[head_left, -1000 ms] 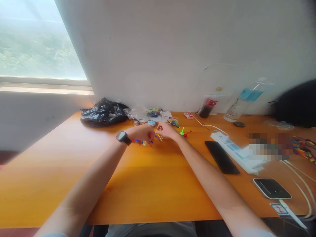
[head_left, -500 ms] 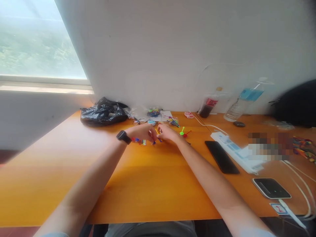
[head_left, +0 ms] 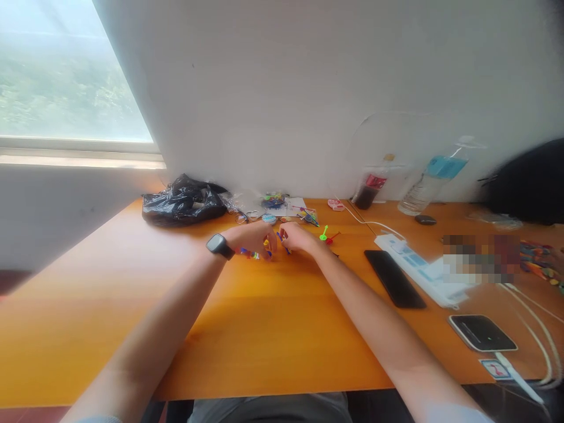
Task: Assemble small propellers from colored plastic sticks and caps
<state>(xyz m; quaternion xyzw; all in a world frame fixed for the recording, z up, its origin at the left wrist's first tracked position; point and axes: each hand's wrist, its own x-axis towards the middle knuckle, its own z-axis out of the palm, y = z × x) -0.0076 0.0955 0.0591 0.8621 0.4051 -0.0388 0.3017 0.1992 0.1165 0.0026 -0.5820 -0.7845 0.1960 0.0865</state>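
Far out on the orange table [head_left: 264, 329], my two hands meet over a scatter of small coloured plastic sticks [head_left: 252, 254]. My left hand [head_left: 253, 237], with a black watch [head_left: 219, 245] on the wrist, is closed in a pinch on some of these coloured pieces. Facing it, my right hand [head_left: 296, 236] is also pinched, holding a small blue and red piece between the fingertips. A green stick [head_left: 324, 233] and a red one [head_left: 332, 238] lie just right of my right hand.
A crumpled black plastic bag [head_left: 185, 202] and clear packets with more coloured pieces [head_left: 275, 202] sit by the wall. To the right are a dark drink bottle [head_left: 370, 191], a water bottle [head_left: 429, 185], a black phone [head_left: 394, 279], a white power strip [head_left: 416, 267], a second device [head_left: 482, 333] and white cables.
My hands have drawn closer together, fingertips now nearly touching around the small pieces. The view has shifted only slightly.
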